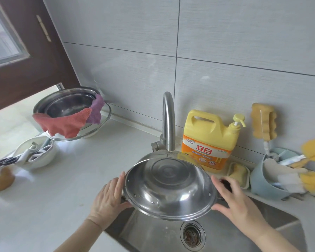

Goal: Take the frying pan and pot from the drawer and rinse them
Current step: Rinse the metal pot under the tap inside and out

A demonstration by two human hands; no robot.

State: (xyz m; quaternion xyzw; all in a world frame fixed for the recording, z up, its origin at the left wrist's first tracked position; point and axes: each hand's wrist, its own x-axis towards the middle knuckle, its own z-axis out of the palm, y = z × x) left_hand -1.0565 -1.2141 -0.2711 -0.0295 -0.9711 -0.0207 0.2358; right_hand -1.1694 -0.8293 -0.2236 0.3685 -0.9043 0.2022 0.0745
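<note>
Nearest, a steel sink point(262, 220) with a round drain point(192, 235), debris caught in its strainer. Above the basin, a pot point(168, 188) held up between both hands, tilted, its shiny inside facing the camera, rim toward the viewer and base toward the wall. Left hand point(108, 199) on the pot's left rim, fingers straight along the edge, thumb tucked under; right hand point(235, 200) on the right rim, fingers spread against the side, a dark handle just showing behind them. Hands well apart, pot clamped between them. Polished steel, concentric rings pressed in the base, small rivets near the rim, a few drops inside.

Just behind the pot, a curved steel tap point(168, 124), spout right over the far rim; no stream plainly visible. Right of it, a yellow soap jug point(207, 142) with pump top, a sponge in a tray point(238, 174) before it. Farther right, a blue caddy point(260, 180) stuffed with brushes, blurred, and a sponge wand point(264, 122) standing against the wall.

Left, on a pale counter point(62, 188), a white bowl point(40, 157) with utensils, then stacked steel basins point(67, 104) on a glass lid, draped with a red cloth point(62, 124) and a purple cloth point(96, 110). Beyond, grey wall tiles point(225, 51) and a brown window frame point(35, 60) at far left.
</note>
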